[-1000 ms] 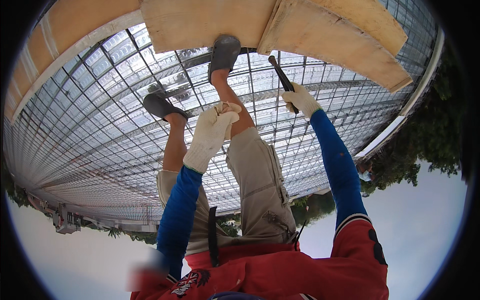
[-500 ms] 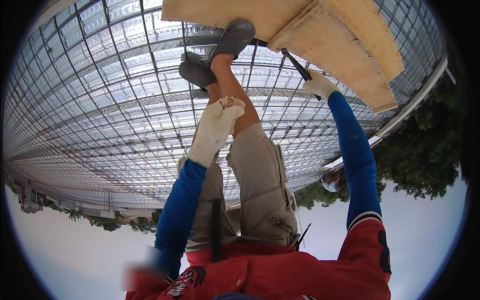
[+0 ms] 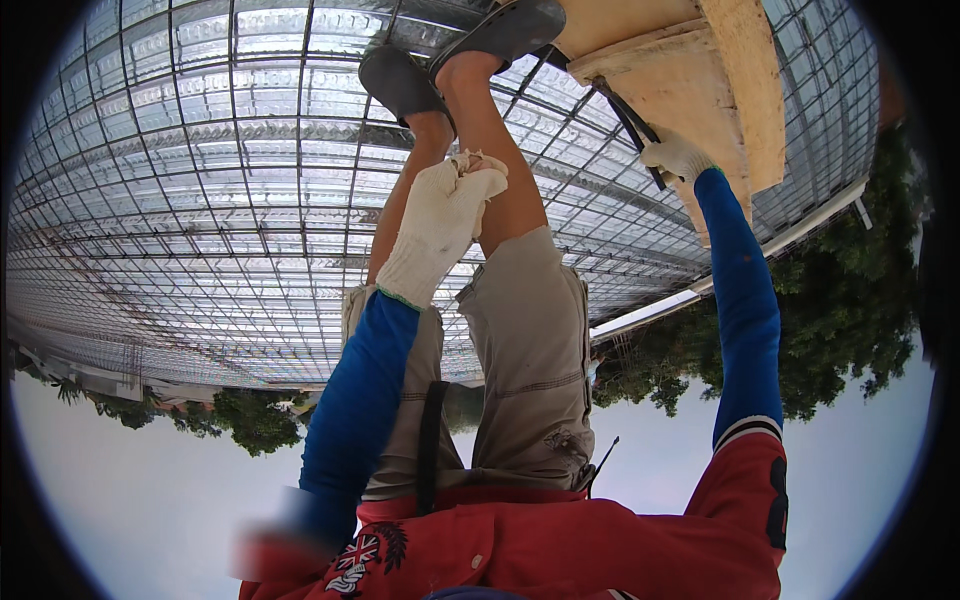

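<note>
My left hand (image 3: 437, 222), in a cream knit glove, is held in front of my shins with its fingers curled together. What lies in the fingers, if anything, is too small to make out. Out to the right, my gloved right hand (image 3: 678, 160) is closed round a long dark tool (image 3: 626, 114) with what look like two slim handles. The tool's far end reaches the edge of a plywood board (image 3: 665, 72); its head is hidden or too small to tell, so its kind is unclear. My right hand is over the board's lower edge.
Under my dark shoes (image 3: 510, 32) a steel rebar grid (image 3: 235, 130) runs over shiny ribbed metal decking. More plywood (image 3: 750, 70) lies at the upper right. A pale edge beam (image 3: 800, 225) borders the deck, with trees (image 3: 830, 310) beyond it.
The boards and my shoes sit higher in the picture, and the boards look narrower. My right hand and the tool have shifted slightly right and up. My left hand stays curled.
</note>
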The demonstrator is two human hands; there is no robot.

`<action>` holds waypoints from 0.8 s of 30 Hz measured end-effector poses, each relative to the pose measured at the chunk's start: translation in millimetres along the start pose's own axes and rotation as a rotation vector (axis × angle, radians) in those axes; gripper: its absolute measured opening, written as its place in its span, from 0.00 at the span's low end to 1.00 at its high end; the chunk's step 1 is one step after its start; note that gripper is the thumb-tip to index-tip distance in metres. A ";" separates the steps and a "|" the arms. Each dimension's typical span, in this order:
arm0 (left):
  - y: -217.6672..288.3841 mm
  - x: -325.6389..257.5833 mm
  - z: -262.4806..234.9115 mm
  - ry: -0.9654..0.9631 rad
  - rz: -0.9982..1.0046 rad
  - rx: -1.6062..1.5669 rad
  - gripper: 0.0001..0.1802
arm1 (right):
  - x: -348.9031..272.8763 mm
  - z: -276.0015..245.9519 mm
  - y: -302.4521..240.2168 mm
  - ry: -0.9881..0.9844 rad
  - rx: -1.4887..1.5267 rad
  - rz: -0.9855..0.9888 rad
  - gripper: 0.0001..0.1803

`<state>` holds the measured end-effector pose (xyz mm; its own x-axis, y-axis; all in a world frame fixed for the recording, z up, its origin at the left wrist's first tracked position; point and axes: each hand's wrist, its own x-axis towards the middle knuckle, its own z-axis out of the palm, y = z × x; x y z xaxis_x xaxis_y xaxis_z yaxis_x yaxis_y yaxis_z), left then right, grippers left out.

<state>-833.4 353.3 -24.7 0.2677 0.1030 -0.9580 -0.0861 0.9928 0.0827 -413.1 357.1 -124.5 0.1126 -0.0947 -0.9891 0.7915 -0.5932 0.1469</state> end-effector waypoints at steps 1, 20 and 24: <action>-3.3 0.2 -2.7 0.005 0.018 -0.024 0.12 | 2.1 1.7 1.2 0.008 0.012 -0.003 0.32; -1.8 -3.4 -22.0 0.065 0.109 0.117 0.10 | 52.8 -82.4 -40.0 0.209 -1.057 -0.081 0.19; -13.3 3.1 -19.7 0.086 0.125 0.133 0.12 | 38.1 -74.0 -44.0 0.246 -1.084 -0.136 0.19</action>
<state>-850.4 339.2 -34.1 0.1796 0.2266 -0.9573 0.0158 0.9723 0.2331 -399.3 438.8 -169.3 0.0060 0.1498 -0.9887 0.8979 0.4344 0.0713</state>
